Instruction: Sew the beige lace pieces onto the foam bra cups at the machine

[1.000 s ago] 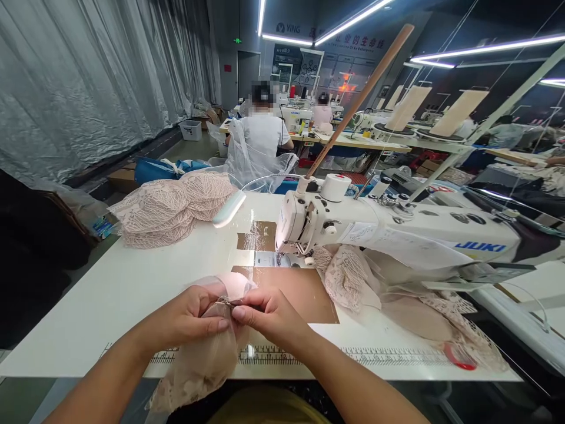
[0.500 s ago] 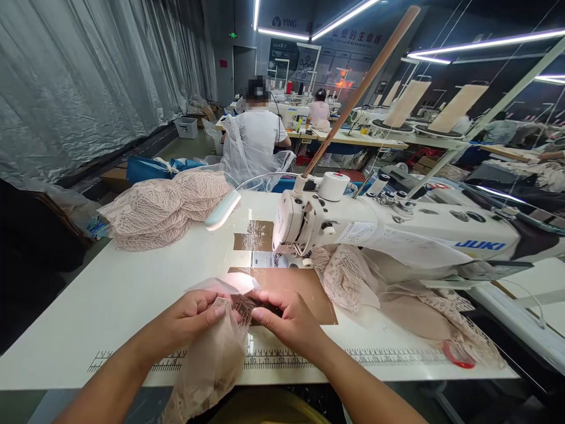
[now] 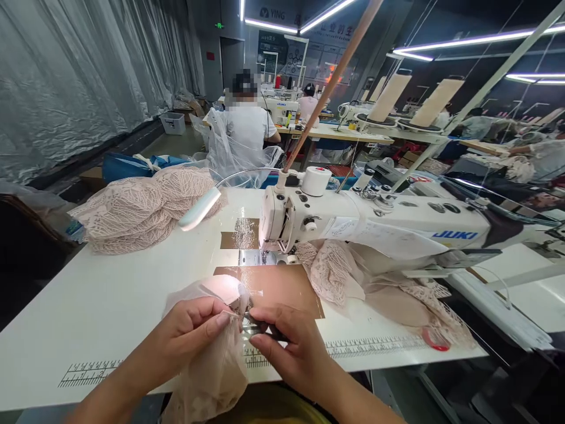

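My left hand [image 3: 189, 335] pinches the edge of a sheer beige piece of fabric [image 3: 218, 371], which hangs over the table's front edge. A pale flap of the same piece spreads behind the fingers, brightly lit. My right hand [image 3: 298, 341] is closed around small dark thread snips [image 3: 251, 325], their metal blades at the fabric edge beside my left fingertips. Fingers partly hide the snips, so whether the blades touch the cloth I cannot tell. Just beyond both hands stands the white sewing machine [image 3: 344, 215], with a brown plate [image 3: 278, 288] in front of its needle area.
Stacked beige lace cups [image 3: 128, 212] lie at the table's left. More lace pieces [image 3: 335, 271] sit under the machine arm and to the right, near a red ring-shaped object [image 3: 436, 339]. A lamp [image 3: 200, 209] reaches over the white table [image 3: 132, 306]. A co-worker [image 3: 247, 126] sits ahead.
The view has shifted slightly to the right. My right hand has turned, and the dark snips now show at the fabric edge. My left hand keeps its pinch on the fabric.
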Demonstrator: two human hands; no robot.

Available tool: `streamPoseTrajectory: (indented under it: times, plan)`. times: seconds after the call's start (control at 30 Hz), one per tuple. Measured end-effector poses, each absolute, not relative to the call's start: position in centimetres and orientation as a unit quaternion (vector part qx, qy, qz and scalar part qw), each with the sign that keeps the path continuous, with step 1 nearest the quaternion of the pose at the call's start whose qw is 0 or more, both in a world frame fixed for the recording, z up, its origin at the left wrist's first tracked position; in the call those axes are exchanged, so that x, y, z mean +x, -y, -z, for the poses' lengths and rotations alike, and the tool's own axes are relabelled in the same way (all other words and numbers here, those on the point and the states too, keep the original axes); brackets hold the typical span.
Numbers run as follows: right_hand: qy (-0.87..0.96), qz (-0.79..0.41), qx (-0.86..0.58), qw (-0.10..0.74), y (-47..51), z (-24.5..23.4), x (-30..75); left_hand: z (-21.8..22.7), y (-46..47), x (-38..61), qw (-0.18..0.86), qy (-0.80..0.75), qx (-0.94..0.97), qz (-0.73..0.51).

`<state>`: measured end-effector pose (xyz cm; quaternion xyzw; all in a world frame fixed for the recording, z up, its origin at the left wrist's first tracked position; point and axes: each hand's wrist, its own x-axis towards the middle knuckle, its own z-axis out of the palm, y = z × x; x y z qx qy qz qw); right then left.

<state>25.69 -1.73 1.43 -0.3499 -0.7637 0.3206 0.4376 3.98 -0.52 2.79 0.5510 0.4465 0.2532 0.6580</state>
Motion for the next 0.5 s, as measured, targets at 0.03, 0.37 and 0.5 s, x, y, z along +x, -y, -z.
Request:
streamPoseTrajectory:
  times: [0.03, 0.37, 0.5]
  plan:
    - [0.767, -0.31, -0.349, 0.441, 1.7, -1.3, 25.6, -2.7, 0.5, 4.2, 0.656, -0.447, 0.553, -0.253]
    - [0.771, -0.101, -0.568, 0.267, -0.8, 2.1, 31.1, -4.1, 2.2, 5.4, 0.598, -0.468, 0.594, -0.266]
    - [0.742, -0.413, -0.408, 0.335, 0.4, 0.7, 30.6, -4.3, 2.6, 7.0, 0.522, -0.436, 0.669, -0.3]
